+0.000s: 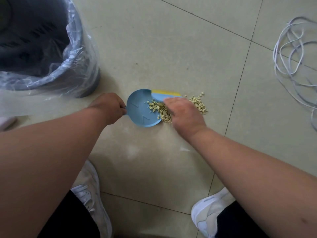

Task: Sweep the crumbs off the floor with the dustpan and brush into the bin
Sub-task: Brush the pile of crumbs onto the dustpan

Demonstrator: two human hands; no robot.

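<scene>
A small round blue dustpan (pixel 139 111) lies flat on the tiled floor, its open edge to the right. My left hand (pixel 109 108) grips its handle at the left. My right hand (pixel 183 114) holds a blue brush (pixel 161 97) with yellow bristles, laid across the pan's far right edge. A pile of pale yellow crumbs (pixel 197 104) spreads on the floor at the pan's mouth; some crumbs lie inside the pan, others are hidden under my right hand. The dark bin (pixel 82 54) with a clear plastic liner stands at the upper left.
A tangle of white cord (pixel 295 54) lies on the floor at the right. My two white shoes (pixel 91 191) (pixel 211 215) are planted below the pan. Tile seams cross the pale floor (pixel 171 48).
</scene>
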